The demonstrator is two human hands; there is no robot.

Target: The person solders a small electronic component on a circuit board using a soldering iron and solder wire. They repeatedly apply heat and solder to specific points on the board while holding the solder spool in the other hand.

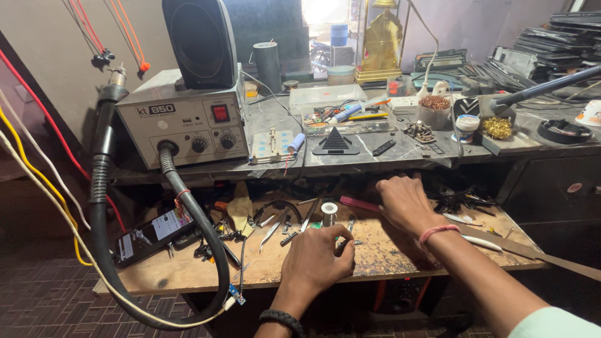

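My left hand (316, 261) rests knuckles-up on the worn wooden worktop (188, 269), fingers curled around something small that I cannot make out. A black band circles its wrist. My right hand (405, 201) reaches further back with a pink cord on its wrist, its fingertips at the end of a flat reddish tool (358, 204). Whether it grips the tool is hidden. A small solder spool (329, 211) stands between the hands, with tweezers (273, 230) and other small tools lying to the left.
A grey hot-air rework station (188, 122) stands on the upper shelf, and its thick black hose (100, 206) loops down at left. A phone (153, 235) lies on the worktop's left. Trays, a black pyramid stand (335, 143), jars and brass wool crowd the shelf. Coloured wires hang at the left.
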